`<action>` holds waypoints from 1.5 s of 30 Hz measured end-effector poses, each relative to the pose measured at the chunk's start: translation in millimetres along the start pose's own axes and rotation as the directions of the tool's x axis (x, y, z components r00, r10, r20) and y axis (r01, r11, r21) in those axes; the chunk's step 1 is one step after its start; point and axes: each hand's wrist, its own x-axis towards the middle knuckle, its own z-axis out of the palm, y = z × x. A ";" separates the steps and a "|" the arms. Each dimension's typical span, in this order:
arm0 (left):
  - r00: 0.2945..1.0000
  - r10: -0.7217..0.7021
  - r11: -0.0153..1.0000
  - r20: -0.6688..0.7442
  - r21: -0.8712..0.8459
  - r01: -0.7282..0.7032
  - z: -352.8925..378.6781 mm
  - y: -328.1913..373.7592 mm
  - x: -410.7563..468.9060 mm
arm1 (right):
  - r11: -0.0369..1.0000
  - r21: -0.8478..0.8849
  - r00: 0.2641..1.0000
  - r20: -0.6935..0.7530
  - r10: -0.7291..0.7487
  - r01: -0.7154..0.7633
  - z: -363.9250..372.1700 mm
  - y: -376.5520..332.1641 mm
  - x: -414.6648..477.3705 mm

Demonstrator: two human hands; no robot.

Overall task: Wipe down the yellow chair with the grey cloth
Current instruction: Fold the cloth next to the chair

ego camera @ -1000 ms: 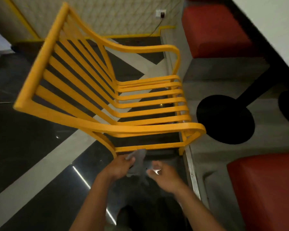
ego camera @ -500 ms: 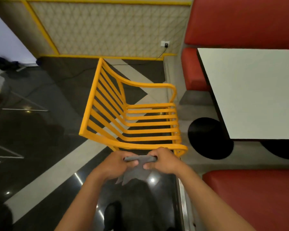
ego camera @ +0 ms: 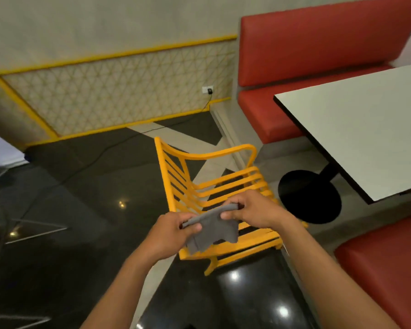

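The yellow chair (ego camera: 214, 184) with slatted seat and back stands on the dark floor in the middle of the view, facing right toward a table. A grey cloth (ego camera: 212, 230) hangs stretched between both hands just above the chair's near armrest. My left hand (ego camera: 170, 233) pinches the cloth's left end. My right hand (ego camera: 253, 211) pinches its right end, over the seat slats. Part of the seat and the near armrest are hidden behind the hands and cloth.
A white table (ego camera: 365, 131) on a black round base (ego camera: 309, 195) stands right of the chair. Red benches (ego camera: 318, 55) line the far right, another red seat (ego camera: 384, 264) lies near right. A cable runs from a wall socket (ego camera: 207, 89) across the glossy floor.
The view has pulled back and up, so the chair looks smaller and farther. Both hands rose with the cloth and now hold it spread over the chair's near side.
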 end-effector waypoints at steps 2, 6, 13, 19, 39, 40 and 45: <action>1.000 0.009 1.000 -0.008 0.010 -0.009 -36.9 -10.4 3.5 | 0.999 0.037 0.999 -0.051 0.000 0.002 13.5 -23.1 16.8; 0.999 0.028 1.000 -0.030 -0.002 -0.029 -95.5 -29.1 18.3 | 0.995 0.099 0.994 -0.111 0.015 -0.004 33.7 -57.4 55.4; 0.998 -0.001 0.996 -0.063 -0.085 -0.004 -172.8 -62.5 62.6 | 0.996 0.091 0.992 -0.128 0.006 0.006 41.1 -103.8 150.0; 0.996 -0.039 0.993 -0.078 -0.118 0.030 -255.3 -100.5 132.9 | 0.997 0.060 0.991 -0.128 -0.037 0.045 37.1 -125.3 278.5; 0.923 0.201 0.973 0.327 0.039 -0.226 -411.7 -79.1 442.5 | 0.956 0.066 0.824 -0.492 0.280 -0.286 -59.5 -163.4 459.4; 0.907 0.227 0.964 0.355 0.048 -0.261 -415.6 -74.1 458.1 | 0.947 0.081 0.789 -0.533 0.306 -0.312 -62.2 -166.0 462.1; 0.784 0.329 0.905 0.526 0.059 -0.420 -432.0 -40.2 529.1 | 0.889 0.258 0.579 -0.683 0.445 -0.379 -60.5 -180.0 470.1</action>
